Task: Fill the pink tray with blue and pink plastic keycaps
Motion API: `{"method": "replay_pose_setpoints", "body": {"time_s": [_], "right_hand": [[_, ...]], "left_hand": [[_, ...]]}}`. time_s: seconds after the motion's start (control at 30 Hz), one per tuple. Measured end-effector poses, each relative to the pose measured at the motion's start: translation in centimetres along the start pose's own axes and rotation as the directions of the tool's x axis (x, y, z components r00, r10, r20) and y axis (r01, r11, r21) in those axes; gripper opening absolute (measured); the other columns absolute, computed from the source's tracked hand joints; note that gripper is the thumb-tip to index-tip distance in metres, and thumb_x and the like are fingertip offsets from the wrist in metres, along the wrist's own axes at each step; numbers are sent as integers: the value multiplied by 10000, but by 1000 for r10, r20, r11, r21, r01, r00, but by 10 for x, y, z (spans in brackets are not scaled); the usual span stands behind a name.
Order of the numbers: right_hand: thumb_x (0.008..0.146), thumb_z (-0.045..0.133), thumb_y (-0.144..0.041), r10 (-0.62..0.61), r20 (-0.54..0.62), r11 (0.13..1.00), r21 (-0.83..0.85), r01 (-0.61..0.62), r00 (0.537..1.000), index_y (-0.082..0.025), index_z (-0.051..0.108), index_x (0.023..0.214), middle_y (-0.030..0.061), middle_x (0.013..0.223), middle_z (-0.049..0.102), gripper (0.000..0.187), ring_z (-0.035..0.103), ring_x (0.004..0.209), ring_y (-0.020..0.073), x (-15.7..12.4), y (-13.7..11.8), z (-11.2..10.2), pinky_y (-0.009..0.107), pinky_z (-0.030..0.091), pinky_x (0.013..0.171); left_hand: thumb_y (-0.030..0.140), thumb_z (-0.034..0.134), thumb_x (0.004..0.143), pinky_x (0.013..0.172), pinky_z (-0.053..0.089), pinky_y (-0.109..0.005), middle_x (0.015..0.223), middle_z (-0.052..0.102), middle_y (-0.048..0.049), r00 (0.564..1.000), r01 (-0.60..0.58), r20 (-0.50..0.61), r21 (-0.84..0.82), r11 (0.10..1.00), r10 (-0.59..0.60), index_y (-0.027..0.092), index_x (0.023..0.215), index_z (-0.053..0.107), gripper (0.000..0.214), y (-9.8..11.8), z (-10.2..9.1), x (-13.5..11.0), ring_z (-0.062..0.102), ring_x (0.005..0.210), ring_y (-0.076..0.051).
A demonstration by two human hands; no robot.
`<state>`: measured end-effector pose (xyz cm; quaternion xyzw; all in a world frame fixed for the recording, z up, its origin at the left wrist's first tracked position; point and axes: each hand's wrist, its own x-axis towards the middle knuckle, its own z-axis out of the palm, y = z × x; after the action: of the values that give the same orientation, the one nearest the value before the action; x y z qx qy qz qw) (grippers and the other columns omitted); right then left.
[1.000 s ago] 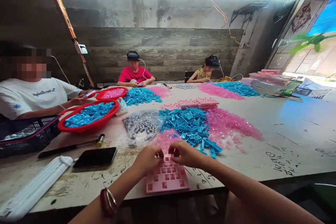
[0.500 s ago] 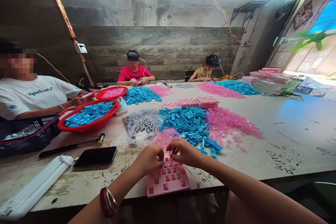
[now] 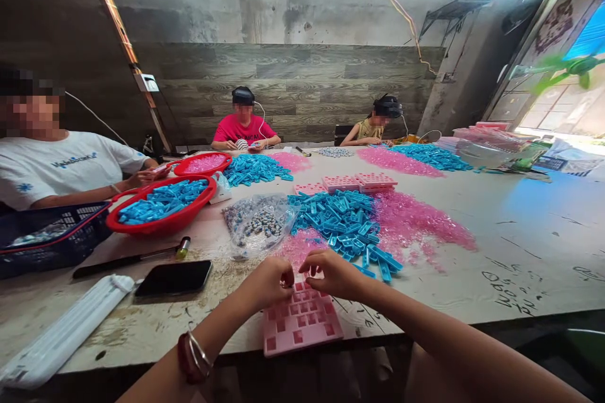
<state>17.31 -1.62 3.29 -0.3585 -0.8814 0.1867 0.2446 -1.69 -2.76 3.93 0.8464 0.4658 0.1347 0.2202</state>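
Note:
A pink tray with square holes point(image 3: 303, 322) lies at the table's near edge, in front of me. Over its far end, my left hand point(image 3: 268, 282) has its fingers curled together; whatever they pinch is hidden. My right hand point(image 3: 327, 269) is beside it, thumb and fingers bent in toward the same spot, and what it holds is too small to make out. Just beyond my hands are a heap of blue plastic pieces point(image 3: 333, 217), small clear pink pieces point(image 3: 411, 220) and a clear plastic bag of small metallic parts point(image 3: 258, 227).
Left of my hands lie a black phone point(image 3: 174, 278), a hammer point(image 3: 135, 258) and a long white wrapped item point(image 3: 70, 327). Red baskets point(image 3: 161, 227) and a dark blue basket point(image 3: 51, 249) stand farther left. Pink trays point(image 3: 347, 184) are stacked beyond the heaps. Three people sit around the table.
My hands stay almost in the same place over the pink tray. The view has shifted slightly. Across the table, the person in the pink shirt has moved their hands apart.

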Motion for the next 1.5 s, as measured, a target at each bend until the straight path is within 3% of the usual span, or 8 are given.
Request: {"method": "replay_pose_setpoints", "body": {"time_s": [0.2,0.6,0.77,0.97,1.33,1.5], "right_hand": [[627,621,-22,15,30,1000,6,-15,999,-130,703,830,45,728,664,244,591,657,143,0,2,0,241,462,619],[631,591,-3,-57,-22,998,24,58,998,-147,690,854,47,778,654,284,584,672,140,3,-4,8,242,465,626],[644,603,-18,-55,-35,998,31,56,998,-156,657,843,34,770,645,248,587,686,140,2,-4,9,243,462,632],[648,625,-27,-53,-95,998,39,57,994,-166,579,804,19,773,637,214,576,696,138,2,-8,17,245,455,639],[701,647,-84,-149,-72,987,57,153,986,-173,581,819,40,817,654,162,611,760,159,4,-9,27,254,458,677],[692,667,-79,-131,-45,989,61,134,990,-171,621,784,41,793,673,138,626,725,157,4,-9,28,241,461,653]], "left_hand": [[70,598,620,605,405,-208,710,683,-22,997,67,33,-11,998,-67,131,711,696,147,-1,-2,0,589,664,-141],[88,569,626,570,387,-211,693,682,-26,999,29,42,-30,999,-27,124,732,691,165,-1,-2,0,587,627,-141],[89,569,614,550,367,-213,695,654,-12,999,47,28,-23,999,-46,131,715,626,124,-1,-4,-2,569,632,-141],[102,595,611,577,393,-208,743,623,3,999,12,51,-129,992,-6,139,846,543,244,-6,-13,-7,561,664,-133],[87,600,630,589,370,-201,745,648,2,998,31,64,-30,999,-29,142,773,625,155,-4,-16,-8,565,684,-139],[132,608,652,591,380,-198,725,672,-6,996,41,79,-20,999,-40,143,770,674,136,-4,-17,-8,585,674,-143]]}}
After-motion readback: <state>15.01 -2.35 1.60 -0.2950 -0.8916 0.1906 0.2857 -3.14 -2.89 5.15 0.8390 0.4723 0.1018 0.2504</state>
